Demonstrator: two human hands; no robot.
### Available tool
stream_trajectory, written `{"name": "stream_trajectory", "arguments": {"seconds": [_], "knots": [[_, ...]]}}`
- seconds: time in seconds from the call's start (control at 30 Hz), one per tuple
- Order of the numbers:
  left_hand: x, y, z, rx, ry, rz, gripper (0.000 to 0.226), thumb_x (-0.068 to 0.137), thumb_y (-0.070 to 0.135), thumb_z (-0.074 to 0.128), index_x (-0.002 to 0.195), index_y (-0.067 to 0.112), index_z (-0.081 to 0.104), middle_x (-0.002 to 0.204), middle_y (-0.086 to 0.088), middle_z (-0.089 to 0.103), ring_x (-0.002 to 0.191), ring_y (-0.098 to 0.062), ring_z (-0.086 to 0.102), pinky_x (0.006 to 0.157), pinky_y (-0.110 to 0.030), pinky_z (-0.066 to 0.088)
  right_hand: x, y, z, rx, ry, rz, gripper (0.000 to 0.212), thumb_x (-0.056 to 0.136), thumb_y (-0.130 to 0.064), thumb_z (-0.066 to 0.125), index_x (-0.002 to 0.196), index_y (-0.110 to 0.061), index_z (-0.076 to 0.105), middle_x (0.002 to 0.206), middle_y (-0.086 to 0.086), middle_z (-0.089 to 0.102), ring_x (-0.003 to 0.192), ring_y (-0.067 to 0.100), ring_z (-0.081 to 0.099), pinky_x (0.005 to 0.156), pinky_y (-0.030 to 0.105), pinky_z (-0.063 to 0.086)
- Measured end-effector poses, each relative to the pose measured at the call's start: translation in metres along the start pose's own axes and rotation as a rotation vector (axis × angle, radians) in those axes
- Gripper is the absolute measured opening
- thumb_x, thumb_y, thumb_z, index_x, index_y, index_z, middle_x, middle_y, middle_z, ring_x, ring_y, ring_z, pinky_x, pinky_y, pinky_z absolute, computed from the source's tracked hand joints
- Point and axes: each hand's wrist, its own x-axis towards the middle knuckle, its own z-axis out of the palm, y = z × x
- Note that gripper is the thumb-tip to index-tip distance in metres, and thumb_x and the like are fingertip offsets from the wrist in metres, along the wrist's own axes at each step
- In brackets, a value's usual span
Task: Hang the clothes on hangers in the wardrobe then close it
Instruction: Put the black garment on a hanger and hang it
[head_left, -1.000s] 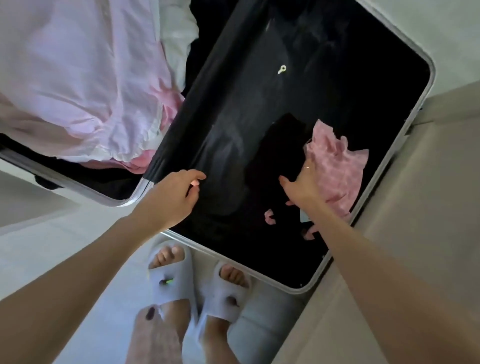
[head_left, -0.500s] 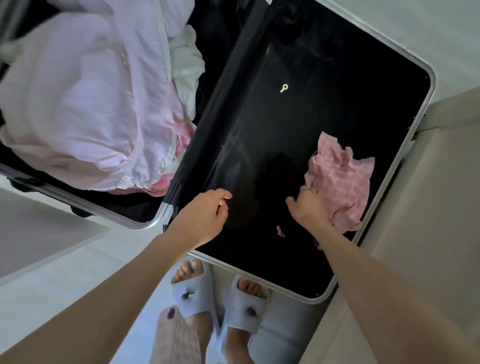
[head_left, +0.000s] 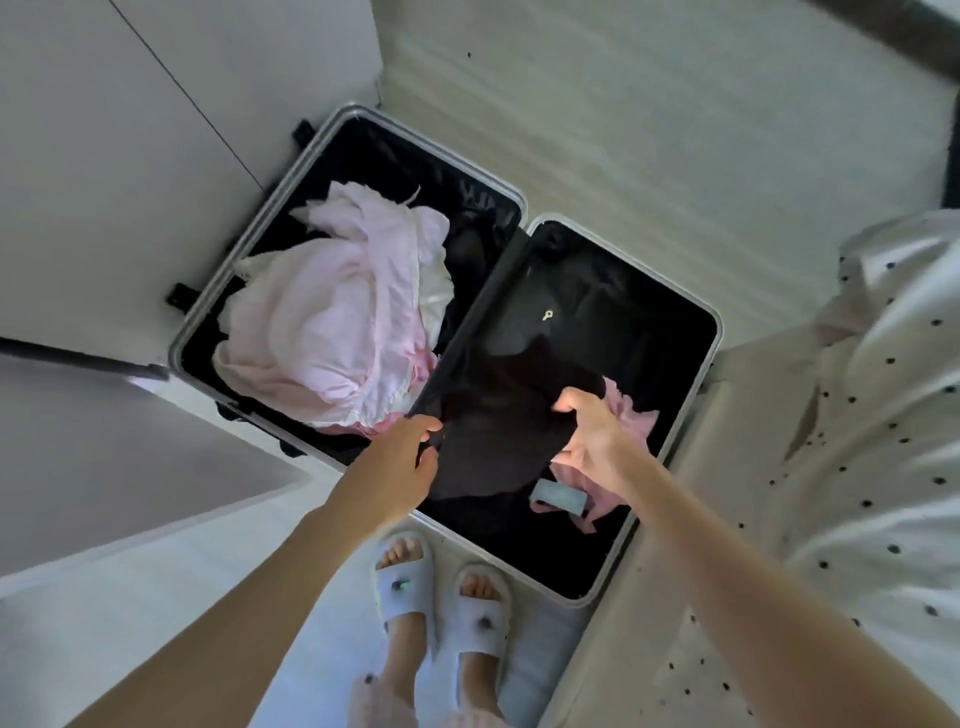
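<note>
From the head view, I stood over the open suitcase (head_left: 332, 136) on the floor. My left hand (head_left: 397, 462) pinched the near-left edge of a black garment (head_left: 493, 441) lying in the right half, at about five o'clock from the case's middle. My right hand (head_left: 597, 441) had its fingers curled round the garment's right edge, with a pink cloth (head_left: 631, 423) just beside and partly under it. To lift it well, I judged I needed both hands on the same piece, raising it evenly so it shook free of the pink cloth and of the grey tag (head_left: 558, 496) at six o'clock of my right hand. A heap of pale pink clothes (head_left: 332, 312) filled the left half, at ten o'clock.

The black garment was hard to tell from the black lining, so its shape and kind were unclear. I could not tell whether my right hand also held the pink cloth. No hangers showed, and the pale panels at upper left could have been the wardrobe, but I couldn't say.
</note>
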Motion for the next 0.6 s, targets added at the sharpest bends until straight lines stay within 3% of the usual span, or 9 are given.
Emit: {"name": "stream_trajectory", "arguments": {"seconds": [0.07, 0.17, 0.23, 0.37, 0.5, 0.6], "knots": [[-0.027, 0.017, -0.029, -0.007, 0.038, -0.004, 0.036, 0.094, 0.013, 0.044, 0.130, 0.013, 0.047, 0.125, -0.006, 0.053, 0.118, -0.020, 0.051, 0.099, -0.028, 0.037, -0.049, -0.024, 0.009, -0.017, -0.024, -0.045, 0.016, 0.086, -0.001, 0.042, 0.076, -0.010, 0.051, 0.072, 0.006, 0.057, 0.067, 0.021, 0.056, 0.079, 0.041, 0.046], [-0.064, 0.038, -0.073, -0.022, 0.121, -0.026, 0.035, 0.094, 0.016, 0.045, 0.129, 0.016, 0.047, 0.123, -0.007, 0.053, 0.116, -0.023, 0.051, 0.099, -0.034, 0.039, -0.110, -0.058, 0.029, -0.187, -0.094, -0.110, 0.010, 0.080, -0.008, 0.046, 0.084, -0.012, 0.055, 0.088, 0.007, 0.060, 0.078, 0.025, 0.059, 0.087, 0.041, 0.050], [-0.092, 0.053, -0.100, -0.067, 0.175, -0.043, 0.036, 0.095, 0.014, 0.045, 0.130, 0.016, 0.045, 0.126, -0.006, 0.051, 0.117, -0.025, 0.050, 0.101, -0.034, 0.037, -0.153, -0.078, 0.041, -0.265, -0.148, -0.160, 0.010, 0.079, -0.009, 0.047, 0.080, -0.014, 0.055, 0.084, 0.006, 0.061, 0.079, 0.028, 0.060, 0.090, 0.042, 0.049], [-0.157, 0.080, -0.143, -0.137, 0.282, -0.057, 0.037, 0.096, 0.013, 0.043, 0.133, 0.013, 0.043, 0.126, -0.007, 0.053, 0.114, -0.023, 0.052, 0.098, -0.028, 0.037, -0.241, -0.110, 0.060, -0.354, -0.220, -0.251, 0.011, 0.082, -0.014, 0.045, 0.076, -0.014, 0.054, 0.079, 0.005, 0.056, 0.084, 0.025, 0.054, 0.081, 0.037, 0.046], [-0.231, 0.094, -0.174, -0.266, 0.393, -0.057, 0.033, 0.096, 0.013, 0.041, 0.127, 0.018, 0.050, 0.111, 0.004, 0.059, 0.100, -0.016, 0.057, 0.089, -0.022, 0.039, -0.322, -0.117, 0.081, -0.448, -0.242, -0.327, 0.014, 0.085, -0.020, 0.043, 0.074, -0.014, 0.049, 0.070, 0.004, 0.050, 0.067, 0.022, 0.050, 0.071, 0.031, 0.043], [-0.282, 0.091, -0.191, -0.390, 0.373, -0.053, 0.035, 0.091, 0.024, 0.044, 0.124, 0.017, 0.051, 0.108, -0.002, 0.064, 0.096, -0.019, 0.060, 0.091, -0.032, 0.047, -0.375, -0.109, 0.101, -0.477, -0.272, -0.309, 0.017, 0.088, -0.022, 0.045, 0.076, -0.010, 0.049, 0.071, 0.006, 0.049, 0.063, 0.021, 0.048, 0.062, 0.028, 0.040]]}}
